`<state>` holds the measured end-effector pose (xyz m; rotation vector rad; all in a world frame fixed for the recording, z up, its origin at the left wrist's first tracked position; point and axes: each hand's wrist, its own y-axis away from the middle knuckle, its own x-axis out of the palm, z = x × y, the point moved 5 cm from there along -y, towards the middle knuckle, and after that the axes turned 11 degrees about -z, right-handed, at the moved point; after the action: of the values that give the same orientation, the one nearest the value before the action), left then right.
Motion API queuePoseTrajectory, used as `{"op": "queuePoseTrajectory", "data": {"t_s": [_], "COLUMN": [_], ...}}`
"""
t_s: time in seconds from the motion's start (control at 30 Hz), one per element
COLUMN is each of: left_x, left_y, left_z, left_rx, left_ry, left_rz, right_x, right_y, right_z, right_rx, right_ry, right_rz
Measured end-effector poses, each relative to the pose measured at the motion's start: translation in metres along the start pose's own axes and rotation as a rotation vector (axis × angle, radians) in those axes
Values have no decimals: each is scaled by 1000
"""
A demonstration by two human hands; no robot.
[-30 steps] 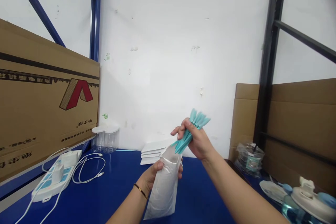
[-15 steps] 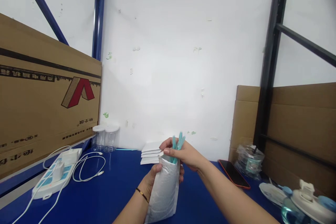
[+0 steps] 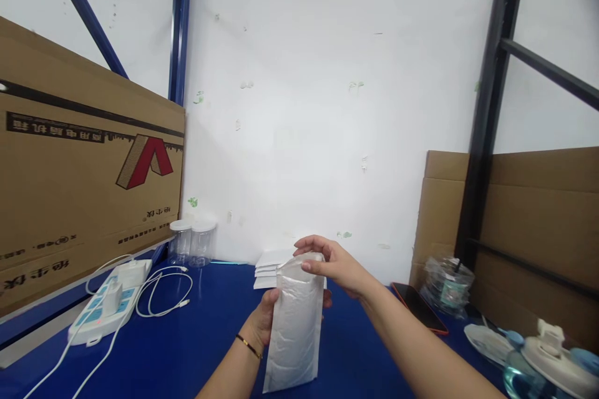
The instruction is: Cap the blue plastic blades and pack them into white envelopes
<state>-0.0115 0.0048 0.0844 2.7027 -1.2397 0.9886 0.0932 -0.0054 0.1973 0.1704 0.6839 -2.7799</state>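
White mailer (image 3: 296, 330) points mouth-up, long axis near-vertical.

I count two hands (image 3: 340, 268), one held envelope (image 3: 296, 330), two lidded jars (image 3: 202, 246), one power strip (image 3: 87, 329), one phone (image 3: 418, 307), one printed carton (image 3: 84, 168).

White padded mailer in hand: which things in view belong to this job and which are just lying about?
In the job:
white padded mailer, held by left hand; right hand at its open top
stack of white packets, probably

Lying about:
power strip
lidded jars
phone
bottle
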Motion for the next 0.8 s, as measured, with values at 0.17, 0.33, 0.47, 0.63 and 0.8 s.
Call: {"op": "queuePoseTrajectory", "data": {"t_s": [0.17, 0.33, 0.47, 0.63, 0.8], "left_x": [-32, -30, -28, -16, 10], "left_y": [16, 18, 22, 19, 8], "left_z": [-6, -13, -5, 34, 66], "left_rx": [113, 139, -11, -305, -561], "left_ry": [-231, -274, -228, -251, -201], "left_rz": [-319, -478, -505, -357, -89], "right_x": [-18, -18, -10, -5, -63], "right_y": [3, 16, 42, 72, 70], "right_z": [-26, -18, 0, 1, -17], "right_rx": [-89, -365, -533, -462, -158], "right_ry": [121, 296, 410, 491, 504], "right_rz": [-196, -188, 12, 219, -62]}}
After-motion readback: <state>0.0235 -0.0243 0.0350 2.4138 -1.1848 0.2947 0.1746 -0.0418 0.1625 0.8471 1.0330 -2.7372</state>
